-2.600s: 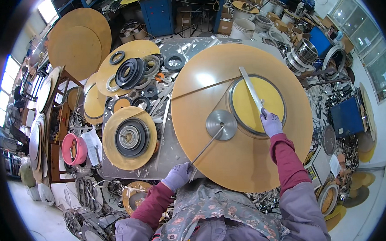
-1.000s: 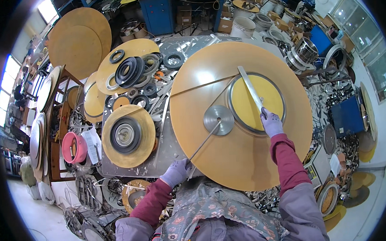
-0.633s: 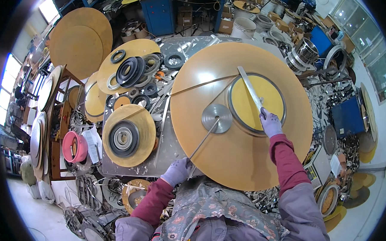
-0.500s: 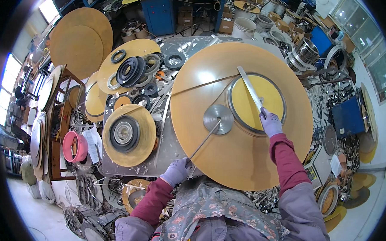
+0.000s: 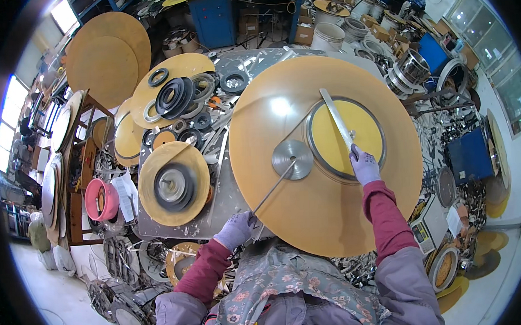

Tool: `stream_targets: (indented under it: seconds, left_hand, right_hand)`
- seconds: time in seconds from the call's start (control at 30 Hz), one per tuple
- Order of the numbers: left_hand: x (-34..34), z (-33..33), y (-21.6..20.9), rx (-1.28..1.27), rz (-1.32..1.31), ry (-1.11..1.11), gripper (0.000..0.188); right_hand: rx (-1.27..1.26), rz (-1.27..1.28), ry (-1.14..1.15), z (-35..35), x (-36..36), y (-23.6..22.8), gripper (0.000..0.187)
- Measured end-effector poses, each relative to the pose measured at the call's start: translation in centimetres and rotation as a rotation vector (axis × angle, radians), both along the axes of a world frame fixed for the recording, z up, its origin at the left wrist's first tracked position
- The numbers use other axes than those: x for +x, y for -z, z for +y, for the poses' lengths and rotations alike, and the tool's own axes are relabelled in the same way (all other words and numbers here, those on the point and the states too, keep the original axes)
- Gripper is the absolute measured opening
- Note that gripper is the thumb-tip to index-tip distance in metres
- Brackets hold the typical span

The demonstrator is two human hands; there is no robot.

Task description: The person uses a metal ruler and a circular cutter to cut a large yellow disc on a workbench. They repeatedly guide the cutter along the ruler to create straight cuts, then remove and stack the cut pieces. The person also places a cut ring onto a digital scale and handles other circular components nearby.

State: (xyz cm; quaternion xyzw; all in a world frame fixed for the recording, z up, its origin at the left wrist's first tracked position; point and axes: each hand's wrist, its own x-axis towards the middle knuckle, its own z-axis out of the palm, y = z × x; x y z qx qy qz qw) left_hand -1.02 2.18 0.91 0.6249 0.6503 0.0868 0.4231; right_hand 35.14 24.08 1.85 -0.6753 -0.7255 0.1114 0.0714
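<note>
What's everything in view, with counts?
Large disc: one, tan, table's right
Rimmed round: one, yellow, on large disc
Holed disc: one, silver, on large disc
Flat bar: one, silver, across rimmed round
Rod: one, grey, at holed disc
Smaller disc: one, tan, near left
Table: one, grey, beneath discs
Basin: one, pink, left of table
Desk: one, blue, beyond table
Clutter: uncountable, mixed, around table
Left hand: one, lavender-gloved, holding rod
Right hand: one, lavender-gloved, holding flat bar

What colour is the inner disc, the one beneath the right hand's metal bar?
The inner disc is yellow; it shows best in the head view.
</note>
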Motion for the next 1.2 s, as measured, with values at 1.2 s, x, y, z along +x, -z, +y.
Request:
stream_targets:
  seconds: [1.2]
  left_hand:
    - [1.7, -2.5, 1.3, 0.067, -0.030, -0.013, 0.027]
  right_hand:
    - [0.004, 0.146, -0.044, -4.4, 0.6, -0.9, 0.037]
